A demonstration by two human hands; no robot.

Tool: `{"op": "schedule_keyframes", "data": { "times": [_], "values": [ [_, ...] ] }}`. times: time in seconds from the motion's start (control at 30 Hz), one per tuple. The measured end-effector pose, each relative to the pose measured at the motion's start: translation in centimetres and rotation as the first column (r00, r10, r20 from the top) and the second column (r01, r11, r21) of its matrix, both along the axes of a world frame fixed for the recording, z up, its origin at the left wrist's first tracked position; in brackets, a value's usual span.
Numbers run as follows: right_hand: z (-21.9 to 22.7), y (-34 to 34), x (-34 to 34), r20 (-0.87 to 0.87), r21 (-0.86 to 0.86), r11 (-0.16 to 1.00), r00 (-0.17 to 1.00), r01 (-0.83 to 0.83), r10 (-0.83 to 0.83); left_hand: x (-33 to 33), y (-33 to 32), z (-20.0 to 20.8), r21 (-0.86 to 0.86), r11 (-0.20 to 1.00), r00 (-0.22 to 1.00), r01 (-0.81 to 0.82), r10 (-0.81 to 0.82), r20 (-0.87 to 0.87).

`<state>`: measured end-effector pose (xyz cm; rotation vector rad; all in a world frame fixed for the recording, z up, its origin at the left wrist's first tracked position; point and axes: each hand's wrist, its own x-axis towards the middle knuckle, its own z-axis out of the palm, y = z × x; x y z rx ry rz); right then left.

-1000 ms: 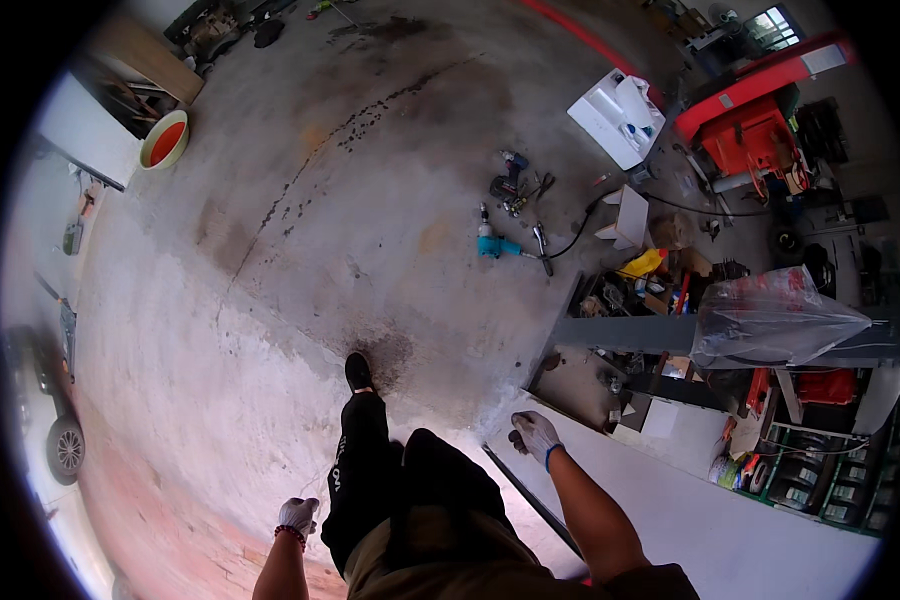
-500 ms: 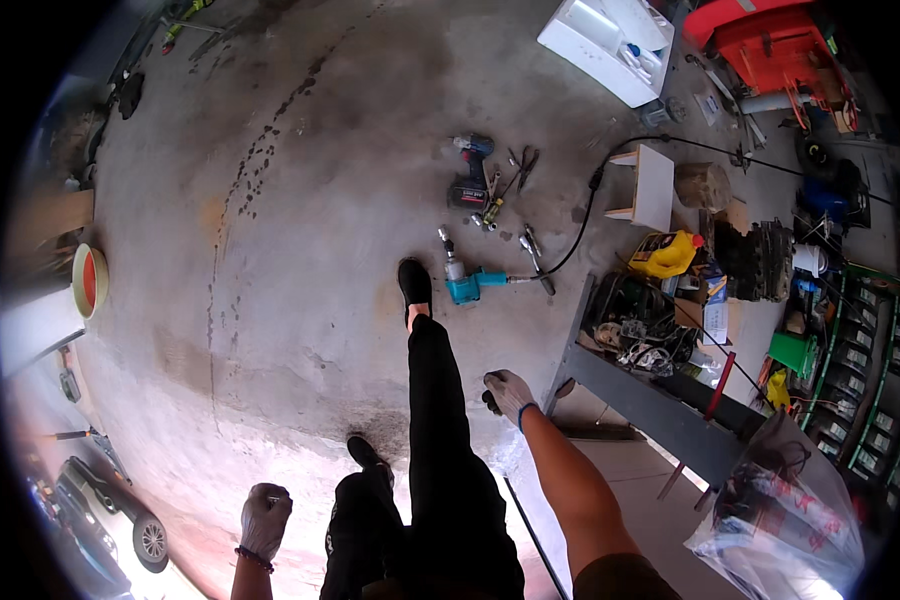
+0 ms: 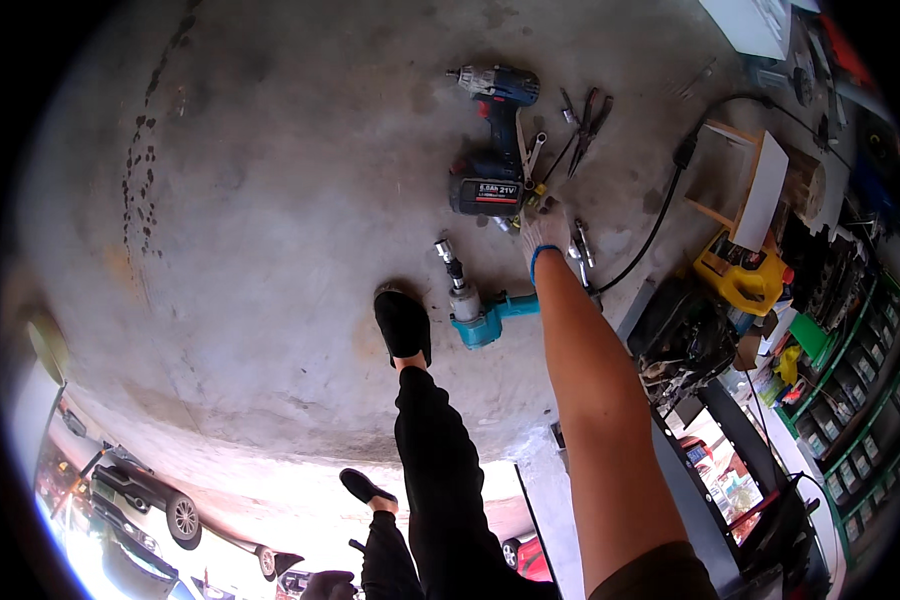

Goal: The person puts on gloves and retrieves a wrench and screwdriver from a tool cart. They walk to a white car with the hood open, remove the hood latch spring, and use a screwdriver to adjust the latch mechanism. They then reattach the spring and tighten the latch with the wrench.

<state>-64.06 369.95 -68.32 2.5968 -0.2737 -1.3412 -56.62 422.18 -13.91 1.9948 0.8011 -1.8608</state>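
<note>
My right hand, in a pale glove with a blue band at the wrist, reaches down among the tools on the floor. Its fingers are at a yellow-handled tool and a combination wrench, but the back of the hand hides what they do. Just left of it lies a cordless impact wrench with a black battery. Below is a teal corded power tool with a socket on its tip. Pliers and a ratchet lie to the right. My left hand shows only partly at the lower edge, dark and curled.
A black cable curves across the floor at right. Past it stand a small white-topped stool, a yellow jug and green-edged shelves. My black shoe is beside the teal tool. Parked cars show at lower left.
My right hand has moved forward from beside my leg to the tools on the floor. The tools now look larger and nearer. My left hand has dropped to the lower edge.
</note>
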Motion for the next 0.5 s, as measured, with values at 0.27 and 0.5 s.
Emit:
{"op": "schedule_keyframes", "data": {
  "times": [0.27, 0.5],
  "values": [
    [0.1, -3.2, 2.6, -0.232, 0.006, 0.999, 0.972, -0.043, 0.043, 4.2, -5.1, -3.0, -0.093, 0.995, 0.996, -0.038, 0.045, 0.076],
    [16.7, 1.3, -3.0, -0.133, 0.626, -0.606, -0.699, 0.49, -0.703, 4.7, -4.1, 0.4, -0.083, 0.972, 0.973, -0.219, 0.224, 0.054]
  ]
}}
